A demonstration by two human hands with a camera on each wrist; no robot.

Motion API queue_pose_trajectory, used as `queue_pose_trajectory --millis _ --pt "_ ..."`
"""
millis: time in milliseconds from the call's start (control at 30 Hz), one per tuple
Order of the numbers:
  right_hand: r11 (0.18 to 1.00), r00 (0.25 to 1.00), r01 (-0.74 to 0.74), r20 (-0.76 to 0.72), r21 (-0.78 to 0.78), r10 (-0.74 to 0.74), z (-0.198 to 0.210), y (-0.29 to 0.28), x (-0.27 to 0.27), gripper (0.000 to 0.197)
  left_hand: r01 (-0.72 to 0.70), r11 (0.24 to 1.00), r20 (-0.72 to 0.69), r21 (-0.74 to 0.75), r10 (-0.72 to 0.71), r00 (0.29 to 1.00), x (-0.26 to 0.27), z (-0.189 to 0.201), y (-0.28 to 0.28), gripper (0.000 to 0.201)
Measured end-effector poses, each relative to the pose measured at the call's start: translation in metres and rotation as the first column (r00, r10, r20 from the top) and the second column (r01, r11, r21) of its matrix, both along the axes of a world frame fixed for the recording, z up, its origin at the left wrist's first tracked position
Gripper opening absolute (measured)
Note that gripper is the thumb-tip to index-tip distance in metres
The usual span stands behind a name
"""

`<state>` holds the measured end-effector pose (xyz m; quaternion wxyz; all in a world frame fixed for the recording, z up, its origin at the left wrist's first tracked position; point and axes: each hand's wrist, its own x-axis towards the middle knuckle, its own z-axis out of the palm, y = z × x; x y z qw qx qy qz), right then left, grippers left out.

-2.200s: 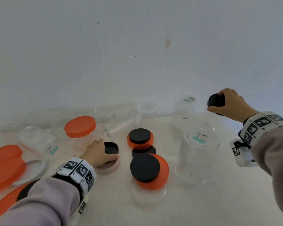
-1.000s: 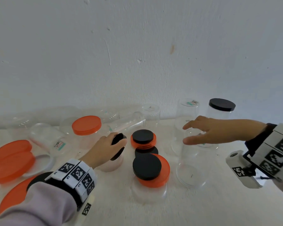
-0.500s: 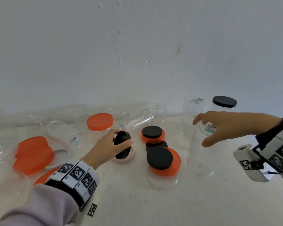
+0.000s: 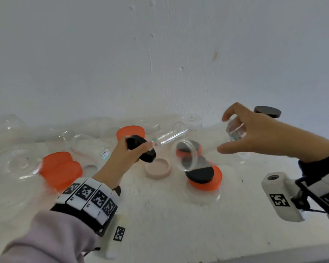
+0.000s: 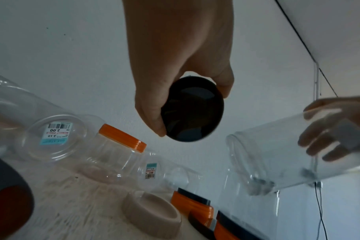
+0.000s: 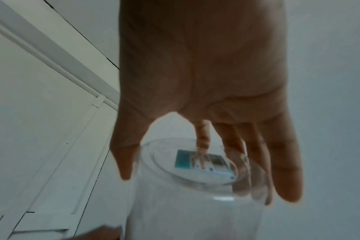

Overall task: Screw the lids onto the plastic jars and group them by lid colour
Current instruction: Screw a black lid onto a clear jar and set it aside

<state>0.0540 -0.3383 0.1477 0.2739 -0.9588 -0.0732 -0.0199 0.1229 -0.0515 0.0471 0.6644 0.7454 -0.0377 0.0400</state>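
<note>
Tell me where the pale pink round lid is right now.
In the head view, the pale pink round lid lies upturned on the white table near centre, just below the small black lid gripped by the left hand.

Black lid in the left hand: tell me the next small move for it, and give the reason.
Probably bring the black lid across to the open mouth of the clear jar and seat it. The left hand grips the lid off the table; the right hand holds the jar by its base, tilted, mouth facing the lid, with a gap between them.
</note>
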Motion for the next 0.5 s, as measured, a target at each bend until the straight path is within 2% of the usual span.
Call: queue_pose_trajectory --millis 133,267,367,467,500 --pt "0.976 0.996 0.079 -0.045 0.203 -0.071 -0.036 0.024 0.005 0.068 -0.067 0.972 -0.035 -0.225 0.061 0.998 -0.002 0.005 0.017 0.058" --pt "0.875 0.965 0.201 -0.241 0.440 -0.100 -0.069 0.044 0.011 0.061 -0.057 0.949 -0.089 -0.310 0.030 0.996 -0.002 0.008 0.032 0.062" --pt "0.787 0.905 0.246 -0.425 0.566 0.022 -0.086 0.055 0.013 0.058 -0.066 0.954 -0.084 -0.292 0.043 0.996 -0.006 0.012 0.036 0.057" --pt "0.719 0.831 0.257 -0.528 0.645 0.176 -0.101 0.068 0.014 0.029 -0.090 0.955 -0.054 -0.282 0.078 0.996 -0.008 0.015 0.037 0.038" --pt "0.695 0.814 0.265 -0.541 0.669 0.210 -0.106 0.072 0.015 0.030 -0.087 0.956 -0.048 -0.281 0.077 0.996 -0.007 0.015 0.037 0.034"
